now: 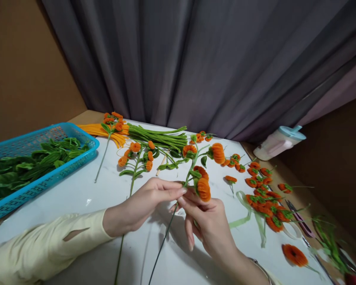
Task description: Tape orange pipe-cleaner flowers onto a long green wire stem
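Note:
In the middle of the head view, my left hand (145, 204) pinches the green stem of an orange chenille flower spray (203, 189) between thumb and fingers. My right hand (210, 221) is closed on the same stem just beside it, thumb against the stem and lower fingers loosely curled. Several puffy orange blooms and small green leaves branch off above my fingertips. Below them, a thin dark wire stem (163, 241) slants down toward me. A second orange flower spray (133, 170) lies on the white table just beyond my left hand.
A blue basket (96, 146) of green leaves stands left. Yellow strips (91, 129) and green chenille stems (160, 136) lie at the back. Loose orange flowers (264, 202), pale green ribbon (240, 223), pliers (299, 219) and a lidded pitcher (277, 144) are right. A grey curtain (166, 59) hangs behind.

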The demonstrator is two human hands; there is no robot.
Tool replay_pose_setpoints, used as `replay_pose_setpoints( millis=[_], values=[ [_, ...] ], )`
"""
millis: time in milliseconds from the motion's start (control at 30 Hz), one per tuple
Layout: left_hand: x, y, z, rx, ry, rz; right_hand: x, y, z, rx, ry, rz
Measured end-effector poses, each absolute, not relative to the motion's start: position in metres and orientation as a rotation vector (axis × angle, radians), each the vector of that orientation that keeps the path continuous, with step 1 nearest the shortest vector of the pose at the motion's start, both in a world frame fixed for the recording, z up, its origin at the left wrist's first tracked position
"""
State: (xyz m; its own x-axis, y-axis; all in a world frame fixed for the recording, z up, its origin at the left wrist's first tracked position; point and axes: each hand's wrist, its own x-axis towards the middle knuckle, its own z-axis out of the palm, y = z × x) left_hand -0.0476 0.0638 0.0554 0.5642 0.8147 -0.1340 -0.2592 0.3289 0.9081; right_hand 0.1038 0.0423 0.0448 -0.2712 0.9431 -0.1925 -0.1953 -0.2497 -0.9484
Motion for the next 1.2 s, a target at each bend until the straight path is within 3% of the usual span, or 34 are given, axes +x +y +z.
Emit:
replay_pose_setpoints(
  millis=[433,733,1200],
  values=[
    [-0.046,0.057,0.065,1.015,0.871,0.803,0.095,0.035,0.061,-1.341,-1.143,1.459],
    [-0.049,0.072,0.068,1.385,1.143,0.884,0.089,0.035,0.058,-1.325,-1.598,0.928],
    [-0.05,0.072,0.054,1.298,0.97,0.951,0.102,0.044,0.052,-1.262,-1.223,1.688]
  ],
)
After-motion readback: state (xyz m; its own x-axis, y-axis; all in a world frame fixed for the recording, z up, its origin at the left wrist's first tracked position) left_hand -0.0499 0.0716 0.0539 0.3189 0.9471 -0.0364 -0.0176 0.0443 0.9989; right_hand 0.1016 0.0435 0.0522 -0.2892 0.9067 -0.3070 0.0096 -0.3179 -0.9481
